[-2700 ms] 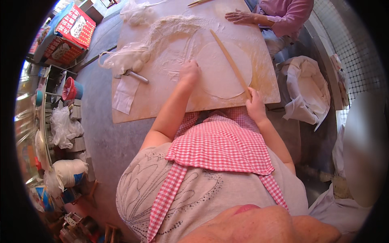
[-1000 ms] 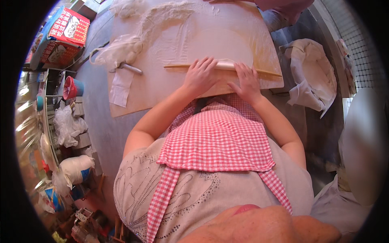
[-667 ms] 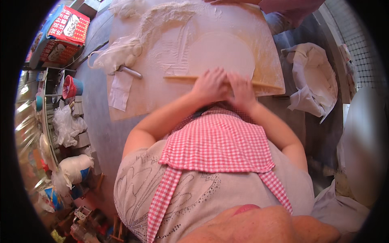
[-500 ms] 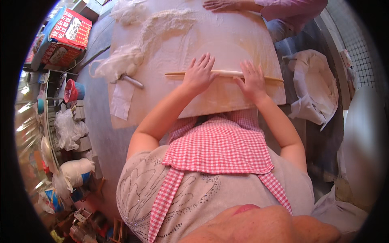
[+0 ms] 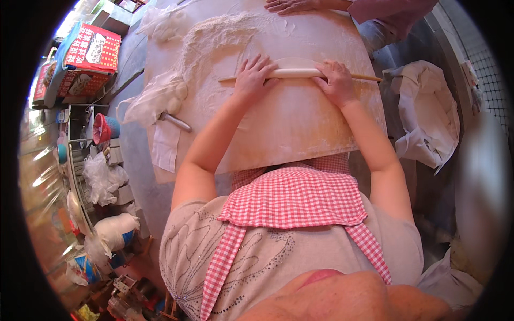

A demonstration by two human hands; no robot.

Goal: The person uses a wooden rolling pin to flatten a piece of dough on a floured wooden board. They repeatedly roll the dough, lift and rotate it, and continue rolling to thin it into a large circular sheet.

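A long, thin wooden rolling pin lies crosswise on the floured board, with white dough wrapped round its middle. My left hand grips it left of centre, fingers over the far side and thumb on the near side. Right of centre, my right hand closes over it in the same way, fingers more bent. Just beyond the pin, a pale rounded edge of a thin dough sheet shows on the board. What lies under my palms is hidden.
Loose flour covers the board's far left. A plastic bag of pale lumps and a metal-handled tool lie on the left. Across the board rests another person's hand. A cloth-lined container stands at the right.
Both hands and the rolling pin have moved away from me across the board. My fingers, stretched flat before, are now bent over the pin. More white dough shows round its middle.
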